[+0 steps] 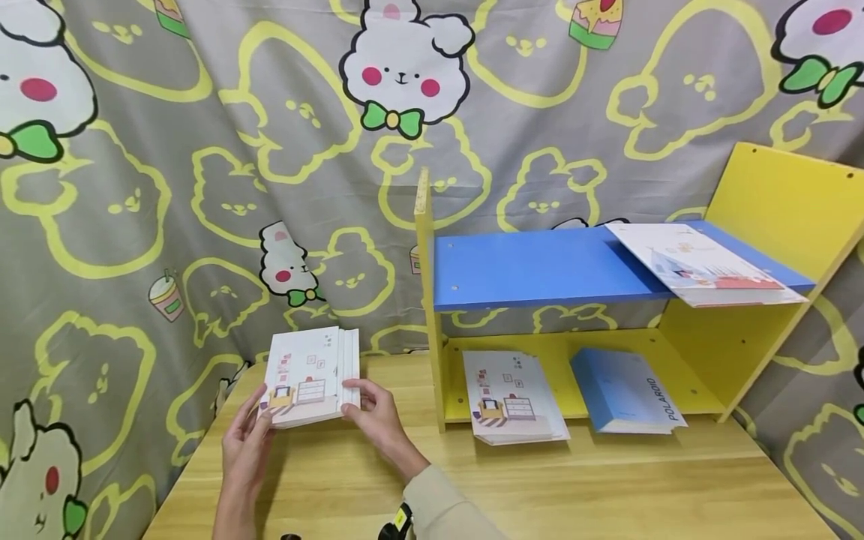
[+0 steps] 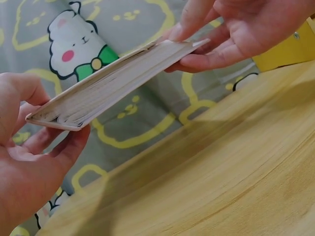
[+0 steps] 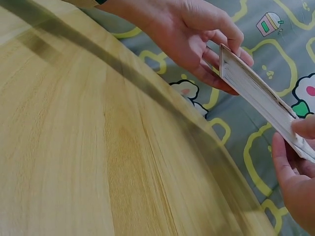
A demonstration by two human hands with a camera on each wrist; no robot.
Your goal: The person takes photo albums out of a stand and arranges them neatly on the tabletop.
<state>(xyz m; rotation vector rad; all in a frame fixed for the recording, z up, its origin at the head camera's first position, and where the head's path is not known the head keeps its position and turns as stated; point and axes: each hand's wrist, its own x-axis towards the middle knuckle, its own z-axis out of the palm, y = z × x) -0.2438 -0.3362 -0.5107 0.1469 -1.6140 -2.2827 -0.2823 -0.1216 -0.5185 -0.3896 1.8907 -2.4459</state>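
A white book (image 1: 304,379) with a drawing of a room with a chair and drawers on its cover is held above the left side of the table. My left hand (image 1: 246,439) grips its lower left corner, thumb on top and fingers beneath. At the lower right edge my right hand (image 1: 378,420) pinches it between thumb and fingers. In the left wrist view the page edges of the book (image 2: 113,86) show between the covers, and it tilts clear of the tabletop. The right wrist view shows the same book (image 3: 258,93) spanning both hands.
A yellow and blue shelf (image 1: 526,266) stands on the wooden table (image 1: 607,480) at right. A matching white book (image 1: 513,390) and a blue POLAROID book (image 1: 628,394) lie on its bottom board, overhanging the front. Another illustrated book (image 1: 702,262) lies on the blue board. A patterned curtain (image 1: 405,187) hangs behind.
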